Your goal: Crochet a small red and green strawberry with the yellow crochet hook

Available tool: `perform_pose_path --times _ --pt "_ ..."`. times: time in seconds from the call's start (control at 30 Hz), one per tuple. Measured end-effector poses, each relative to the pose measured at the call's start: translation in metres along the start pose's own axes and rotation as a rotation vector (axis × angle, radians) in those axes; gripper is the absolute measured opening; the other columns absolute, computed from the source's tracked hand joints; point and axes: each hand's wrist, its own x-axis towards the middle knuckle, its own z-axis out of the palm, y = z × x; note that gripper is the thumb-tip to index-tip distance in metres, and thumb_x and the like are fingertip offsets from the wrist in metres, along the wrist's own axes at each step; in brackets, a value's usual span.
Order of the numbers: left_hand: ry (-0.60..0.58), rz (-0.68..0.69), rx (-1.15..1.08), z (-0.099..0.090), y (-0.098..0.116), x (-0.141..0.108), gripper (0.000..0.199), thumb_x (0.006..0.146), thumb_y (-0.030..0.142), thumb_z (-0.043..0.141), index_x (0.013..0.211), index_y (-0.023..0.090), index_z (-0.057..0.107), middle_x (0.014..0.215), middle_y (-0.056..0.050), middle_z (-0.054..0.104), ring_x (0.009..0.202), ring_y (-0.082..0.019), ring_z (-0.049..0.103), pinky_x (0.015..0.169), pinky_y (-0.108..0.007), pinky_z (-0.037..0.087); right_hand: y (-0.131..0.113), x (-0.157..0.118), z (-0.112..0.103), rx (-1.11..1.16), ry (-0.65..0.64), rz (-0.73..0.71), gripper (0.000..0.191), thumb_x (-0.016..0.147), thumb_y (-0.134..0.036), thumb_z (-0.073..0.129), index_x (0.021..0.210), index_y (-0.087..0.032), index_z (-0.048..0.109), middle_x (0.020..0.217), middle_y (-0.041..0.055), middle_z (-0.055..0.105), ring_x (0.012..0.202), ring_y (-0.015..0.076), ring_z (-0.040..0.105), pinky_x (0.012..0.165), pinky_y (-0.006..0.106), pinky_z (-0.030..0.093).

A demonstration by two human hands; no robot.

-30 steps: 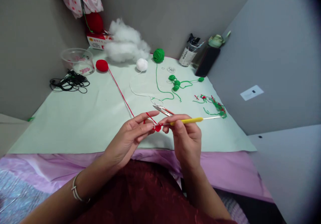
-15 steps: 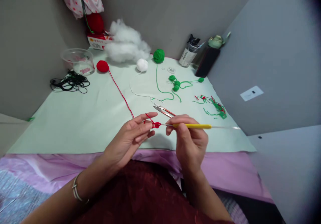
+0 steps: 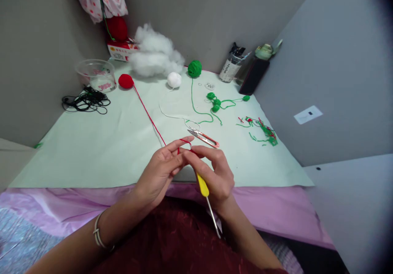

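My left hand (image 3: 159, 169) pinches a small red crocheted piece, mostly hidden by the fingertips, and red yarn (image 3: 150, 118) loops over its raised index finger. That strand runs back to a red ball (image 3: 125, 81). In my right hand (image 3: 215, 174) is a crochet hook with a yellow grip (image 3: 202, 185); its metal tail points down toward my lap. The fingertips of both hands meet at the red piece, where a bit of the hook's tip shows beside the yarn. Orange-handled thread snips (image 3: 204, 138) lie just beyond my right hand.
White stuffing (image 3: 155, 53), a white ball (image 3: 174, 79) and a green ball (image 3: 194, 68) sit at the back. Black cord (image 3: 87, 101) and a clear tub (image 3: 96, 75) are at left. Green crocheted pieces (image 3: 216, 102), yarn scraps (image 3: 267, 133), a pen cup (image 3: 230, 68) and a bottle (image 3: 254, 73) are at right.
My right hand has moved left against my left fingertips. The hook has swung from nearly level to steep, its tail now pointing down, and the snips' handles are uncovered.
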Motion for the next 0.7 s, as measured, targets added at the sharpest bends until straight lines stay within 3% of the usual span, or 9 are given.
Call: perform_pose_path --times 0.07,0.17,0.27,0.4,0.53,0.6,0.7 --pt "-0.028 -0.082 -0.079 -0.003 0.001 0.001 0.039 0.08 0.027 0.088 0.117 0.018 0.081 0.062 0.007 0.052 0.052 -0.005 0.031 0.076 -0.024 0.051 0.0 0.002 -0.002 0.08 0.039 0.088 0.029 0.097 -0.013 0.065 0.116 -0.031 0.078 0.106 0.0065 0.078 0.095 0.0221 0.074 0.079 0.038 0.062" --pt "-0.016 -0.124 -0.126 -0.006 0.003 0.001 0.029 0.082 0.021 0.086 0.111 0.02 0.084 0.058 0.008 0.049 0.052 -0.005 0.036 0.094 -0.028 0.052 0.002 0.009 -0.007 0.393 0.146 0.357 0.021 0.101 -0.018 0.061 0.105 -0.029 0.079 0.093 0.0035 0.076 0.077 0.0176 0.069 0.071 0.035 0.059" --pt "-0.02 -0.067 -0.085 -0.004 0.003 -0.001 0.026 0.083 0.02 0.085 0.109 0.021 0.084 0.059 0.008 0.051 0.052 -0.004 0.036 0.095 -0.027 0.051 0.004 0.012 -0.007 0.641 0.145 0.516 0.017 0.102 -0.026 0.062 0.099 -0.027 0.079 0.091 0.0021 0.075 0.069 0.0144 0.065 0.065 0.032 0.056" --pt "-0.055 0.027 0.056 0.0 -0.001 -0.002 0.024 0.083 0.022 0.084 0.107 0.024 0.083 0.083 0.001 0.068 0.071 -0.009 0.052 0.078 -0.021 0.047 0.005 0.009 -0.001 0.586 0.097 0.511 0.014 0.1 -0.025 0.067 0.101 -0.028 0.08 0.095 0.002 0.077 0.085 0.0164 0.071 0.077 0.032 0.058" --pt "-0.045 0.065 0.151 0.0 0.0 -0.001 0.021 0.086 0.03 0.083 0.106 0.025 0.084 0.09 -0.002 0.072 0.076 -0.011 0.052 0.065 -0.02 0.039 0.004 0.008 0.0 0.592 0.085 0.513 0.015 0.101 -0.024 0.065 0.102 -0.027 0.08 0.094 0.0014 0.077 0.079 0.0146 0.07 0.072 0.031 0.058" --pt "-0.021 0.079 0.153 0.0 0.001 0.0 0.021 0.085 0.031 0.084 0.106 0.024 0.084 0.087 -0.001 0.072 0.071 -0.009 0.049 0.063 -0.019 0.037 0.003 0.009 0.0 0.553 0.066 0.472 0.017 0.102 -0.023 0.063 0.102 -0.027 0.079 0.093 0.0022 0.077 0.079 0.016 0.07 0.072 0.032 0.06" --pt "0.02 0.087 0.114 0.003 0.001 0.0 0.031 0.079 0.028 0.089 0.11 0.024 0.084 0.077 0.001 0.067 0.065 -0.008 0.045 0.059 -0.019 0.036 0.0 0.004 0.002 0.291 0.058 0.29 0.02 0.1 -0.019 0.064 0.107 -0.029 0.079 0.097 0.0045 0.076 0.089 0.0197 0.073 0.076 0.036 0.063"
